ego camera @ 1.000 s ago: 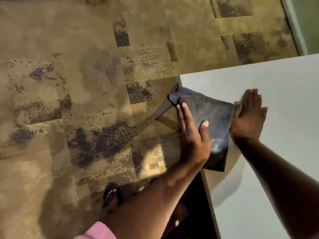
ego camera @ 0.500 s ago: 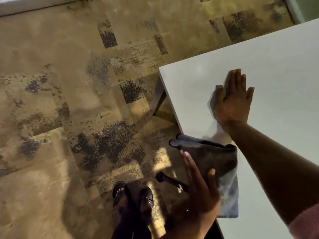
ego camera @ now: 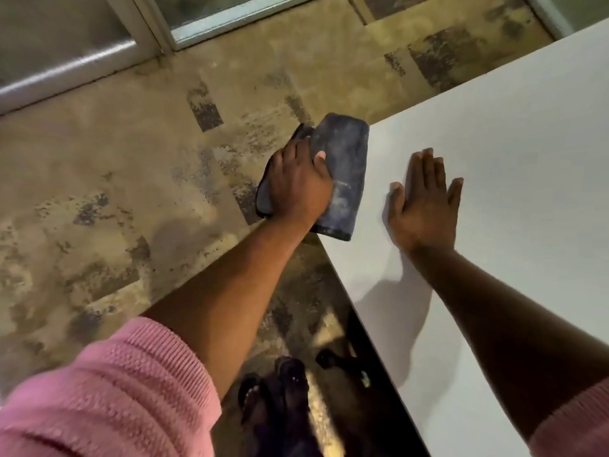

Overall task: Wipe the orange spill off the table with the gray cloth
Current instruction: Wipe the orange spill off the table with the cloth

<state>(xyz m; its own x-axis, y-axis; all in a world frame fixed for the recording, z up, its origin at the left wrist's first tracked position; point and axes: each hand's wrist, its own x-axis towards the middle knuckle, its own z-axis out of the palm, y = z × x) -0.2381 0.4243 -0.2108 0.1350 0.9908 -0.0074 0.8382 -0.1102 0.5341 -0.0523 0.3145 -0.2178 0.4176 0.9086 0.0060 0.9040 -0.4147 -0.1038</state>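
Note:
The gray cloth (ego camera: 346,173), folded and dark, hangs over the left edge of the white table (ego camera: 510,166) near its far corner. My left hand (ego camera: 298,186) grips the cloth from the outer side, fingers wrapped under it and thumb on top. My right hand (ego camera: 423,206) lies flat on the tabletop with fingers spread, a little to the right of the cloth and holding nothing. No orange spill shows on the visible part of the table.
Mottled tan and dark carpet (ego camera: 131,192) covers the floor left of the table. A glass door or window frame (ego camera: 99,57) runs along the far wall. My sandalled feet (ego camera: 273,390) stand by the table's near edge, beside a dark chair base (ego camera: 342,361).
My left hand has slid the cloth along the table's left edge from the near part up to the far corner. My right hand stays flat on the tabletop. The camera has tilted up.

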